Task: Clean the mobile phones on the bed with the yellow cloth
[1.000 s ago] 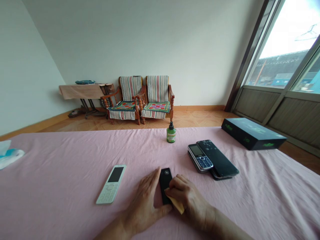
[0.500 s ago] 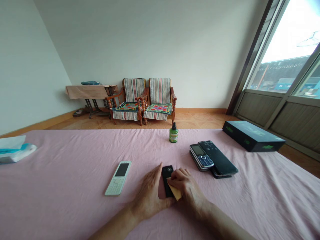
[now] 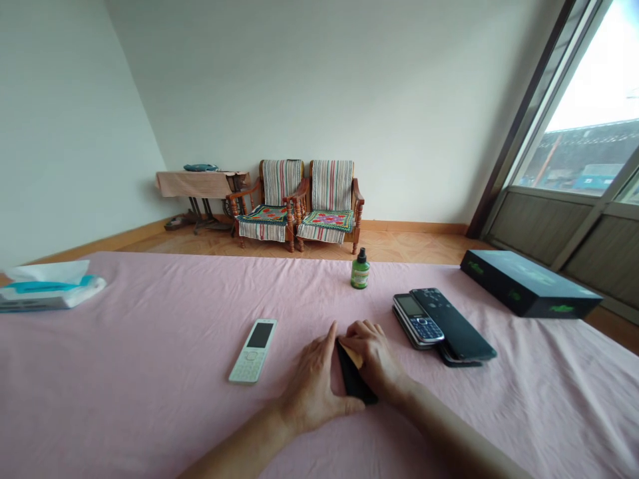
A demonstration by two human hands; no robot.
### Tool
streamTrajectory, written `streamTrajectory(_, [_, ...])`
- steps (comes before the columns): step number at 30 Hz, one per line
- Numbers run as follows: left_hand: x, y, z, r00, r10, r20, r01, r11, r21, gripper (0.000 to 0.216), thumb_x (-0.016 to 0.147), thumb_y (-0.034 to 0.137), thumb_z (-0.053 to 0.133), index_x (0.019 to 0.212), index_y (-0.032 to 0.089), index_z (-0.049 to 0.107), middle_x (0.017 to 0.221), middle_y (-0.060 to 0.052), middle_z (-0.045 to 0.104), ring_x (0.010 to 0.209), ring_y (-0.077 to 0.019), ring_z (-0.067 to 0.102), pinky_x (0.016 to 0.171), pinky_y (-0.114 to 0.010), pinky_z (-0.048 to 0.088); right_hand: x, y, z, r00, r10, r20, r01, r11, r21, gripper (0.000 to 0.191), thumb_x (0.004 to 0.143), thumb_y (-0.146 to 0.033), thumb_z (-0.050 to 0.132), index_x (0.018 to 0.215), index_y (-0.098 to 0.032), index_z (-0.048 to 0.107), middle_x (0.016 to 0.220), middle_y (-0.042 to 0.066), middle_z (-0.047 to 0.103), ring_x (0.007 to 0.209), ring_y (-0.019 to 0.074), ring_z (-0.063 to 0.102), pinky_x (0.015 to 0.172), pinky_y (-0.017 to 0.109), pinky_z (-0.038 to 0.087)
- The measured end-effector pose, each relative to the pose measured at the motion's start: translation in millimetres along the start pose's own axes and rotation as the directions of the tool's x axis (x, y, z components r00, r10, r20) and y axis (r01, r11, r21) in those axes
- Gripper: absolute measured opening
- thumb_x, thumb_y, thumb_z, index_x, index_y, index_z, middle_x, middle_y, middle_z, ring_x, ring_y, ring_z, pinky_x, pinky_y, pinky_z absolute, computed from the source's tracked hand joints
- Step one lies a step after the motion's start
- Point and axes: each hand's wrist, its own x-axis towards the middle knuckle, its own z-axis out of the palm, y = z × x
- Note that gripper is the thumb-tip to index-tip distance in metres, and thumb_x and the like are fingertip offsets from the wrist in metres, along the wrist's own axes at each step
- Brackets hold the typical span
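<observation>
Counter (image 3: 150, 346), pink cloth: fills the lower frame, far edge across mid-frame. Wide bare stretch at left and lower right.
Box (image 3: 529, 283): right, at the counter's far right edge.
Tissues (image 3: 50, 286): far left edge.
Left hand (image 3: 314, 379): lower centre, flat, fingers spread along the left side of the black phone (image 3: 354, 382), thumb at its near end.
Right hand (image 3: 377, 362): fingers closed on a tan pad (image 3: 353, 354), pressed on the phone's far end.
Phone stack (image 3: 452, 322): just right of the hands.
White phone (image 3: 253, 340): just left, apart.
Bottle (image 3: 360, 269): beyond, near the far edge.
</observation>
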Motion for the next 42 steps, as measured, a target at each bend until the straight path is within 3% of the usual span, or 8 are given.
streamTrajectory(5, [-1, 1, 1, 1.0, -0.013, -0.015, 0.013, 1.0, 0.009, 0.133, 0.048, 0.032, 0.088, 0.149, 0.023, 0.002, 0.139, -0.016, 0.045, 0.127, -0.0363, 0.041, 0.103, -0.055, 0.033, 4, 2, 3, 0.999, 0.023, -0.021, -0.023, 1.0, 0.011, 0.022, 0.082, -0.007, 0.059, 0.091, -0.024, 0.071, 0.089, 0.003, 0.059, 0.086, 0.0181, 0.049, 0.076, 0.031, 0.034])
streamTrajectory(16, [-1, -8, 3, 0.997, 0.073, 0.026, -0.074, 0.996, 0.04, 0.134, 0.047, 0.046, 0.088, 0.149, 0.023, 0.004, 0.144, -0.018, 0.037, 0.131, -0.0384, 0.034, 0.106, -0.057, 0.029, -49, -18, -13, 0.997, -0.065, 0.037, 0.062, 0.994, 0.091, 0.011, 0.084, -0.018, 0.063, 0.09, -0.023, 0.07, 0.086, 0.005, 0.06, 0.081, 0.0198, 0.051, 0.071, 0.033, 0.038])
streamTrajectory(20, [-2, -6, 1, 0.997, 0.073, 0.037, -0.076, 0.995, 0.062, 0.125, 0.051, 0.045, 0.086, 0.148, 0.023, 0.01, 0.143, -0.017, 0.039, 0.13, -0.0389, 0.036, 0.106, -0.058, 0.029, -39, -10, -7, 1.0, -0.011, 0.006, 0.01, 0.997, 0.074, 0.019, 0.083, -0.009, 0.057, 0.091, -0.02, 0.069, 0.089, 0.007, 0.059, 0.083, 0.0208, 0.05, 0.072, 0.033, 0.041])
streamTrajectory(25, [-2, -3, -1, 0.997, 0.033, 0.065, -0.039, 0.996, 0.086, 0.118, 0.053, 0.038, 0.085, 0.147, 0.022, 0.017, 0.145, -0.016, 0.038, 0.132, -0.0378, 0.034, 0.106, -0.058, 0.029, -20, 6, 3, 0.992, 0.095, -0.087, -0.089, 0.994, 0.066, 0.038, 0.073, 0.006, 0.048, 0.094, -0.017, 0.068, 0.091, 0.008, 0.056, 0.085, 0.0211, 0.05, 0.074, 0.033, 0.043])
streamTrajectory(31, [-2, -1, -3, 0.997, 0.027, 0.07, -0.034, 0.995, 0.095, 0.118, 0.053, 0.036, 0.084, 0.148, 0.023, 0.015, 0.146, -0.015, 0.037, 0.132, -0.038, 0.033, 0.107, -0.058, 0.028, -23, 10, 7, 0.992, 0.076, -0.101, -0.066, 0.993, 0.102, 0.046, 0.069, 0.008, 0.045, 0.101, -0.016, 0.068, 0.091, 0.009, 0.056, 0.085, 0.0216, 0.05, 0.075, 0.033, 0.044])
streamTrajectory(36, [-1, -2, -2, 0.997, 0.014, 0.075, -0.022, 0.993, 0.114, 0.114, 0.053, 0.033, 0.084, 0.146, 0.022, 0.02, 0.145, -0.014, 0.038, 0.132, -0.0373, 0.033, 0.108, -0.056, 0.028, -21, 9, 6, 0.988, 0.116, -0.103, -0.106, 0.99, 0.096, 0.044, 0.072, 0.007, 0.044, 0.099, -0.018, 0.068, 0.091, 0.009, 0.056, 0.086, 0.0213, 0.05, 0.076, 0.033, 0.044])
streamTrajectory(42, [-1, -2, -2, 0.997, 0.011, 0.077, -0.021, 0.992, 0.125, 0.112, 0.054, 0.035, 0.082, 0.146, 0.021, 0.02, 0.145, -0.015, 0.038, 0.132, -0.0375, 0.033, 0.107, -0.057, 0.029, -20, 12, 4, 0.994, 0.05, -0.101, -0.04, 0.994, 0.102, 0.037, 0.075, 0.004, 0.047, 0.095, -0.019, 0.069, 0.089, 0.007, 0.056, 0.083, 0.0205, 0.05, 0.072, 0.032, 0.044])
